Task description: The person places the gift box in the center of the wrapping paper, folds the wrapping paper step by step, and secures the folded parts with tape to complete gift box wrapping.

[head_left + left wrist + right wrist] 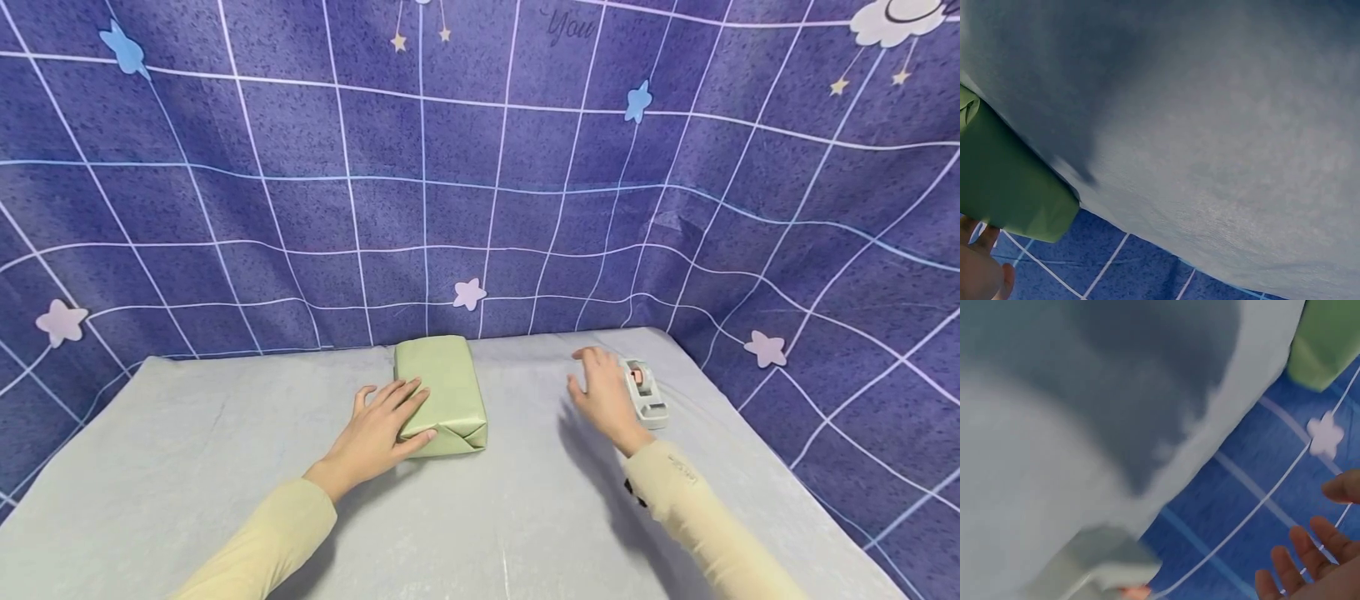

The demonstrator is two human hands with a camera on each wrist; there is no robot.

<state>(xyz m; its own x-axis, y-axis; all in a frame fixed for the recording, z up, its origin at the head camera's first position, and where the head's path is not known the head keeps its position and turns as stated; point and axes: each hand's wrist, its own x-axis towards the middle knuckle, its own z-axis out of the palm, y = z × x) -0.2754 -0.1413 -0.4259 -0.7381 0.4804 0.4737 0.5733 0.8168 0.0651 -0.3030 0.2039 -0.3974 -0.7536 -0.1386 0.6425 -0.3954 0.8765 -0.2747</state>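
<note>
Green parcel (446,375) lower centre; left grip (378,437), fingers spread, rests on it; right grip (609,402) relaxed, empty, near tape dispenser (654,411) at right; one-sided pressure could skid parcel, springing its end fold (459,438)

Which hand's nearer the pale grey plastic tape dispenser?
Right. The right hand is just left of the tape dispenser in the head view; the left hand is farther left, touching the light-green wrapped rectangular box.

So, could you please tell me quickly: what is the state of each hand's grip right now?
Left hand: open, resting on the green package.
Right hand: open, holding nothing, near the tape dispenser.
</note>
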